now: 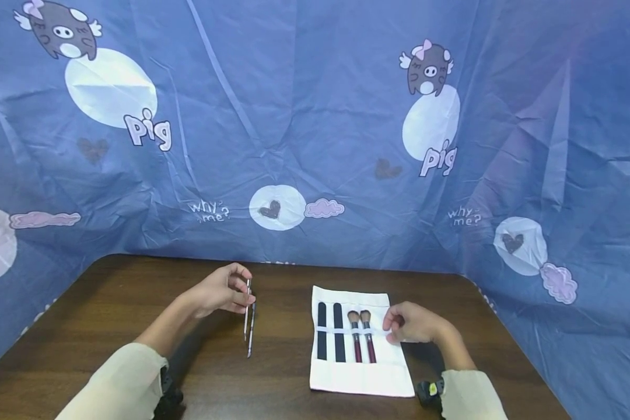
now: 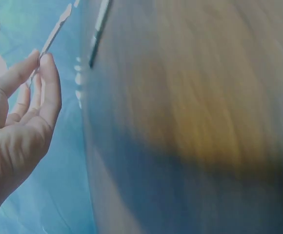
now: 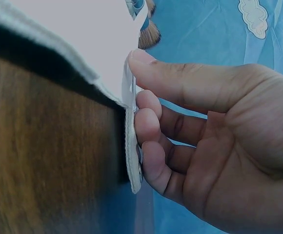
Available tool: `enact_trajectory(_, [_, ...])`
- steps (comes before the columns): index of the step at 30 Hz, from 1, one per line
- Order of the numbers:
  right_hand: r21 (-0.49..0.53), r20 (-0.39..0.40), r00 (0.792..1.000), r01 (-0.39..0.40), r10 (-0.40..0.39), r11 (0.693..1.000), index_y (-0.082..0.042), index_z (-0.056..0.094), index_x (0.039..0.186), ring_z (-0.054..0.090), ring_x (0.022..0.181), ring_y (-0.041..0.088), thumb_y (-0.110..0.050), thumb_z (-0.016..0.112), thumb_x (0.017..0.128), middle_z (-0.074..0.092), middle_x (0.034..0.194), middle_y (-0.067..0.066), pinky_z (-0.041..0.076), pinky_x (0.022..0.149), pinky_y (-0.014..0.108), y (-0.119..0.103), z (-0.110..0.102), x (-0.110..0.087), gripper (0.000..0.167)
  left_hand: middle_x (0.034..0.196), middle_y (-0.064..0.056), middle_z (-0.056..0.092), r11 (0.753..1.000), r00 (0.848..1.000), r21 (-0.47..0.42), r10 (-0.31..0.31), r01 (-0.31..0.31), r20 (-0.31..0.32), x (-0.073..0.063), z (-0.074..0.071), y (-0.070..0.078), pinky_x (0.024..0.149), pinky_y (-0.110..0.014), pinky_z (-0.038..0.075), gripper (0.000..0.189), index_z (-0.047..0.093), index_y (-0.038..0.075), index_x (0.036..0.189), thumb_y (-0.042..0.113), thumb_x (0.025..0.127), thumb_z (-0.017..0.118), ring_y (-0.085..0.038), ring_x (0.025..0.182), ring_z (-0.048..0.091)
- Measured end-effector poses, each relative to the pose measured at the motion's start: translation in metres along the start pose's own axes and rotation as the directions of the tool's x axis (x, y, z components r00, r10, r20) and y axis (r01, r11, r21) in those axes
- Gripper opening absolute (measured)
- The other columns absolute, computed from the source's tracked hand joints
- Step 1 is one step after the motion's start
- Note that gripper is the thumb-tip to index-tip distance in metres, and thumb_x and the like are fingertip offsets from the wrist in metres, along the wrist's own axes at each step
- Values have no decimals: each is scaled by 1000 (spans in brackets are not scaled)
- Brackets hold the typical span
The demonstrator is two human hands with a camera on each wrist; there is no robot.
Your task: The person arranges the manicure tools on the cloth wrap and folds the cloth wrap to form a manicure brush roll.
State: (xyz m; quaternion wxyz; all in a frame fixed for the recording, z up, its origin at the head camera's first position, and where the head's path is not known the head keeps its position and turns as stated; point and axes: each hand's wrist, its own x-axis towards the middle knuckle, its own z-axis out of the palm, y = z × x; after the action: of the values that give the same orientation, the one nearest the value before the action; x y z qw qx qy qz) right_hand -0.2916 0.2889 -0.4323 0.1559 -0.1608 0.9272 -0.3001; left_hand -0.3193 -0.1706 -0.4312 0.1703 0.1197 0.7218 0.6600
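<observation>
My left hand (image 1: 224, 291) pinches a slim silver metal stick (image 2: 56, 30) between thumb and fingertips; its upper end is flattened like a small blade. A second slim metal stick (image 1: 251, 335) lies on the table just beside it. To the right, a white fabric pouch (image 1: 357, 380) lies spread out flat. Under its elastic band sit two black flat strips (image 1: 339, 341) and two makeup brushes (image 1: 371, 350) with dark red handles and brown bristles. My right hand (image 1: 412, 322) pinches the pouch's right edge, thumb on top and fingers curled at the side.
A dark brown wooden table (image 1: 215, 385) carries everything. Behind it and along both sides hangs a blue cloth (image 1: 315, 116) printed with pigs, hearts and clouds. A black wrist device (image 1: 429, 392) sits at the right sleeve, close to the pouch's lower right corner.
</observation>
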Motion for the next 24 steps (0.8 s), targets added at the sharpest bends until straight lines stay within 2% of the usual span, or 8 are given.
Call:
enact_trajectory(4, [1, 0, 1000, 4, -4, 1000, -7, 67, 90, 53, 72, 18, 0, 83, 79, 56, 76, 3, 43, 66, 34, 1, 0, 0, 20, 91, -10, 57, 1000, 1000, -22, 8, -8, -12, 11, 16, 6, 73, -40, 61, 53, 38, -7, 130, -13, 88, 70, -29, 86, 71])
enact_trajectory(11, [-10, -2, 1000, 18, -18, 1000, -10, 68, 90, 53, 73, 18, -1, 82, 81, 57, 76, 2, 43, 67, 34, 2, 1, 2, 19, 95, -10, 58, 994, 999, -109, 17, -21, -44, 32, 51, 12, 74, -37, 61, 51, 43, -3, 131, -11, 89, 71, -23, 81, 69])
enact_trajectory(18, [-9, -4, 1000, 21, -21, 1000, -10, 68, 89, 53, 72, 18, -1, 83, 80, 57, 75, 2, 44, 66, 34, 2, 1, 2, 19, 91, -8, 59, 983, 999, -181, 26, -32, -39, 51, 85, 18, 73, -35, 61, 51, 43, -4, 133, -12, 90, 69, -22, 82, 69])
enact_trajectory(24, [-8, -7, 1000, 10, -10, 1000, -9, 68, 87, 54, 71, 19, 1, 82, 79, 58, 75, 3, 44, 66, 35, 0, 1, 2, 19, 92, -9, 58, 963, 995, -266, 8, -33, -95, 70, 116, 20, 68, -32, 60, 52, 44, -3, 134, -14, 90, 68, -21, 83, 71])
